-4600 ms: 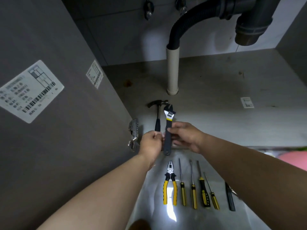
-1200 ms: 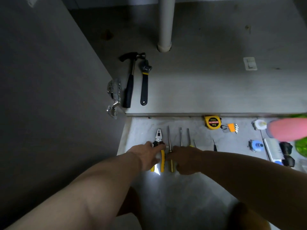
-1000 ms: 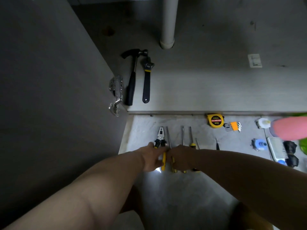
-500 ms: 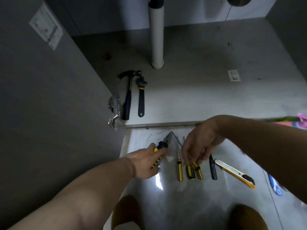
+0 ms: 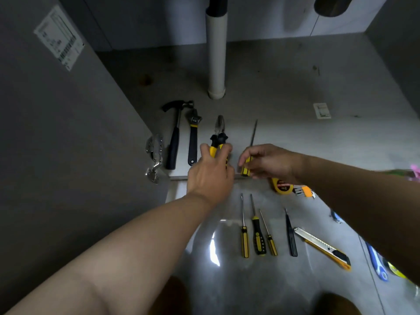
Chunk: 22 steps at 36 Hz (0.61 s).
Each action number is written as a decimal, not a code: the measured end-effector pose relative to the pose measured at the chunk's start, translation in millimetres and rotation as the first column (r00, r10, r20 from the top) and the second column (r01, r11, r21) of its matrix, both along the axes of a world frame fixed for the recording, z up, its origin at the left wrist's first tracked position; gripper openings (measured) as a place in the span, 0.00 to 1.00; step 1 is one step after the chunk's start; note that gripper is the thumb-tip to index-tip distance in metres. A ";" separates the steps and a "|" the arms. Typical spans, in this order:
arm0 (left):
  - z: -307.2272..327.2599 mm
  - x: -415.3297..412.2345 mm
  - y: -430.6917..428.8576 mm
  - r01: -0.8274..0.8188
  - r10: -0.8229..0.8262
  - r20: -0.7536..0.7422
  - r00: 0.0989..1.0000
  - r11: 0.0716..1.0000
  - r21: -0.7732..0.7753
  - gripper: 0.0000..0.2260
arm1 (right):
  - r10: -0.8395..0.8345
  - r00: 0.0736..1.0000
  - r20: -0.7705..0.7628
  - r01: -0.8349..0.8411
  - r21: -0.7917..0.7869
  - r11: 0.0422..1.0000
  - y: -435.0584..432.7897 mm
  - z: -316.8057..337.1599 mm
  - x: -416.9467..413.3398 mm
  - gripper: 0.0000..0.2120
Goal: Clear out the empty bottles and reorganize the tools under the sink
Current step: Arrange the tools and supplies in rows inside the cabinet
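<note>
Yellow-handled pliers in left fingers

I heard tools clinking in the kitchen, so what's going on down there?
A person is laying tools out in the cabinet under the sink. The left hand holds yellow-handled pliers and the right hand a long screwdriver, both over the cabinet floor beside a hammer and wrench already lying there. More screwdrivers and a utility knife wait on the room floor.
</note>
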<state>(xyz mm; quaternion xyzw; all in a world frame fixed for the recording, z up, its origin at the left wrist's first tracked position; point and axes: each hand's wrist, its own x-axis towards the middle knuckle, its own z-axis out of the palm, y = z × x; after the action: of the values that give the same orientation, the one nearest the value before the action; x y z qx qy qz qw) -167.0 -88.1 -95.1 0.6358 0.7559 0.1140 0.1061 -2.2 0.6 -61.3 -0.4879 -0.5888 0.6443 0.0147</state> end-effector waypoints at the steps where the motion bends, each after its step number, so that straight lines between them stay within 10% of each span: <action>1: -0.9 0.4 4.8 -0.027 0.027 -0.002 1.000 0.999 -0.022 0.17 | -0.030 0.998 0.060 0.024 0.092 0.996 0.6 -3.7 -4.8 0.08; 12: -8.7 -9.2 36.9 -0.080 0.069 -0.070 0.995 0.983 -0.167 0.26 | -0.057 0.954 0.294 -0.135 0.593 0.793 3.7 -41.2 -33.9 0.11; 22: -11.0 -27.0 33.1 -0.094 0.107 -0.122 0.987 0.990 0.105 0.21 | -0.170 0.925 0.340 -0.145 0.729 0.669 -5.3 -43.4 -51.9 0.18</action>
<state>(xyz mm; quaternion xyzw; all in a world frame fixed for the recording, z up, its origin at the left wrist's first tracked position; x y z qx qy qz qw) -194.0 -55.0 -106.0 0.6072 0.7858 0.1158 0.0203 -54.1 -4.7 -104.7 -0.5584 -0.7872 0.2410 0.1021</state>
